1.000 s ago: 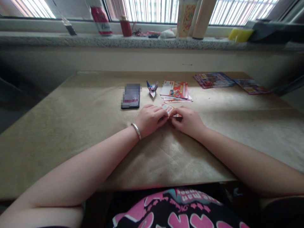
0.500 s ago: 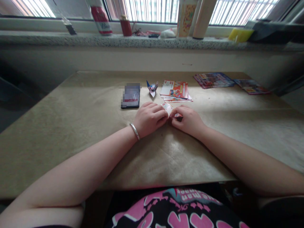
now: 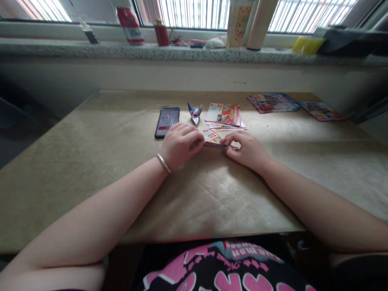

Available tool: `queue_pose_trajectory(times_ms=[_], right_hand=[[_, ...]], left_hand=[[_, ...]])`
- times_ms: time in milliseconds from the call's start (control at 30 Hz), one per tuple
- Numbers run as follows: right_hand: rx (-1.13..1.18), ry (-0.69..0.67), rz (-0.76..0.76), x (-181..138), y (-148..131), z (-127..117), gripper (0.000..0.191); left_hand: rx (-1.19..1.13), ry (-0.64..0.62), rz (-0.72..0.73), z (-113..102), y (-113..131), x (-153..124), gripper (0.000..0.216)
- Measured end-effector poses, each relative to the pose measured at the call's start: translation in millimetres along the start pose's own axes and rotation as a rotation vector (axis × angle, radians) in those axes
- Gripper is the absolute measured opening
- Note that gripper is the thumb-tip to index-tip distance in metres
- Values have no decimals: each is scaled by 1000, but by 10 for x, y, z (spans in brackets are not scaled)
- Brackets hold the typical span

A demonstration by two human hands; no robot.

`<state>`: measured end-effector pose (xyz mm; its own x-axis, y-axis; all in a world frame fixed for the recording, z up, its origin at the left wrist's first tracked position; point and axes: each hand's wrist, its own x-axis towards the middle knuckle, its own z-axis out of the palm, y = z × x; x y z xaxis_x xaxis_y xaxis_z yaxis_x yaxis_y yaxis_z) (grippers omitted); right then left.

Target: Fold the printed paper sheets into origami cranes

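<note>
Between my hands, a folded piece of printed paper (image 3: 213,137) in white, red and orange lies low over the table. My left hand (image 3: 182,144), with a silver bangle at the wrist, pinches its left end. At the right end, the thumb and fingertips of my right hand (image 3: 245,149) are closed on the paper's edge. Just beyond stands a small folded paper crane (image 3: 195,112) with a blue point. Right of the crane lies a stack of printed paper sheets (image 3: 224,114). A phone (image 3: 167,122) with its screen lit rests behind my left hand, partly covered by it.
Two piles of colourful printed cards (image 3: 273,102) lie at the table's far right. The granite windowsill (image 3: 182,52) behind holds a red-and-white can (image 3: 130,24), a red bottle (image 3: 161,33), a patterned cup (image 3: 239,25) and a yellow object (image 3: 307,45).
My hands have moved apart, left hand leftward and right hand slightly rightward. More of the folded paper now shows, stretched lengthwise between them.
</note>
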<state>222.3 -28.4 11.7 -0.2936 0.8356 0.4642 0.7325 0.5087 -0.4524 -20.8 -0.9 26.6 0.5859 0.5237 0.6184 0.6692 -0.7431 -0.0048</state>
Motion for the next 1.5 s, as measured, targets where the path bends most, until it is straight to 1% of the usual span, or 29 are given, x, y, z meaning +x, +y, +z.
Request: queue_pose_trajectory(times_ms=[233, 400, 533, 700, 767, 900, 1000, 1133, 1200, 1267, 1300, 1367, 1433, 1500], right_hand=[[24, 36, -11, 10, 93, -48, 7], [21, 22, -10, 10, 171, -98, 6], [-10, -24, 51, 7, 228, -117, 5], [-40, -65, 88, 1, 270, -113, 7], [-87, -69, 82, 0, 270, -123, 8], [-207, -62, 47, 1, 256, -161, 10], [-242, -66, 39, 5, 261, -182, 9], [-350, -88, 18, 15, 311, -192, 6], [-339, -71, 61, 17, 334, -187, 7], [-247, -31, 80, 16, 333, -171, 9], [-190, -16, 59, 16, 322, -159, 11], [-97, -6, -41, 19, 282, -130, 12], [-51, -8, -153, 27, 235, -98, 11], [-39, 4, -215, 38, 200, -72, 9]], left_hand=[[-38, 33, -60, 1, -39, -10, 20], [-26, 28, -91, -3, -56, -20, 20], [-12, 36, -21, 20, -62, -27, 15], [-28, 99, 41, 44, -67, -32, 12], [-21, 99, 55, 43, -62, -35, 11], [-23, 56, 95, 36, -26, -43, 10], [-8, 55, 134, 36, 0, -51, 11], [48, 57, 186, 42, 18, -60, 13], [55, 57, 185, 49, 23, -60, 13], [48, 57, 171, 58, 28, -56, 12], [41, 57, 163, 63, 30, -53, 12], [28, 60, 149, 71, 30, -46, 14], [32, 68, 136, 78, 27, -39, 15], [47, 80, 125, 86, 21, -35, 16]])
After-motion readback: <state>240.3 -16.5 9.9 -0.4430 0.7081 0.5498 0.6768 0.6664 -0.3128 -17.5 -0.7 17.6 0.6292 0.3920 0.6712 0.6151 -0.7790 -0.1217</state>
